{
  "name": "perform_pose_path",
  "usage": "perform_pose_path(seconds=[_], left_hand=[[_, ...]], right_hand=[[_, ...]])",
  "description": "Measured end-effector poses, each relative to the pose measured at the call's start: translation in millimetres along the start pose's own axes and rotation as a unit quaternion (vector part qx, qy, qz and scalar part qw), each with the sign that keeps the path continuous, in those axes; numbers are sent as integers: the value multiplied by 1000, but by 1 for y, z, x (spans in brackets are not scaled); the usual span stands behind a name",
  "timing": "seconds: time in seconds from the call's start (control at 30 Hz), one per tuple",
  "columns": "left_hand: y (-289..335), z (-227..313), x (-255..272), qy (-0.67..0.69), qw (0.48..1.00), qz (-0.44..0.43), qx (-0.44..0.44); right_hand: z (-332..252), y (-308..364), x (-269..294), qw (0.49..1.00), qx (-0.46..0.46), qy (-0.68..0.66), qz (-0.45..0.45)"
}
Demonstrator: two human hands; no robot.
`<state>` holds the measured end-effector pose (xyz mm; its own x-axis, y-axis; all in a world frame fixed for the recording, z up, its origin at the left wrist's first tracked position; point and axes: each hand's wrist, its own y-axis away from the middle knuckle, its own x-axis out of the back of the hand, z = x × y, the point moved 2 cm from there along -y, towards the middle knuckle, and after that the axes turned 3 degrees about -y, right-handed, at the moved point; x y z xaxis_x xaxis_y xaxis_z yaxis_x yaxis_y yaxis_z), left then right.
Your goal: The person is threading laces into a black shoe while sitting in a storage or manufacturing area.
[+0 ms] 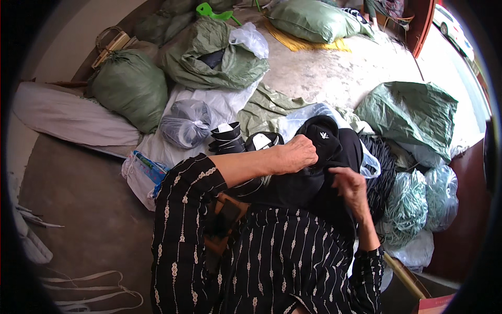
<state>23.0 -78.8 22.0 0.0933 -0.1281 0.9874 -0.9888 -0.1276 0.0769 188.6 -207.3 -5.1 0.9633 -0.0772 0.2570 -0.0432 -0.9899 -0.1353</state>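
A heap of black cloth (pixel 337 140) with a small white emblem lies across my lap, hood-like at its far end. My left hand (pixel 299 155) is closed in a fist at the cloth's left side, back of the hand up; whatever the fingers grip is hidden beneath them. To the right, my right hand (pixel 349 187) is over the black cloth with its fingers bent and apart, seemingly holding nothing. Beyond my left forearm sit a rolled black bundle (pixel 228 141) and another black piece with a white card (pixel 260 141) on it.
Black cords (pixel 380 170) and clear bags of pale green cord (pixel 407 201) lie at the right. Green sacks (pixel 130 86) and an opened green sack (pixel 209 65) stand behind, with a tied clear bag (pixel 186 124) nearer. A wooden stick (pixel 405 277) leans at lower right.
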Motion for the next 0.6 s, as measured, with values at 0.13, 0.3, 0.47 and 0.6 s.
perform_pose_path(seconds=[0.13,0.3,0.47,0.6], left_hand=[[-15,-14,-3,64,996,-51,40],[-21,-9,-5,73,996,-40,30],[-16,-12,-9,95,993,-16,61],[-12,-19,-6,117,978,28,170]], right_hand=[[-1,-11,-38,997,24,-44,-53],[17,-19,-61,998,-5,-63,-31],[27,-20,-68,997,-38,-66,-34],[28,-20,-71,996,-44,-63,-40]])
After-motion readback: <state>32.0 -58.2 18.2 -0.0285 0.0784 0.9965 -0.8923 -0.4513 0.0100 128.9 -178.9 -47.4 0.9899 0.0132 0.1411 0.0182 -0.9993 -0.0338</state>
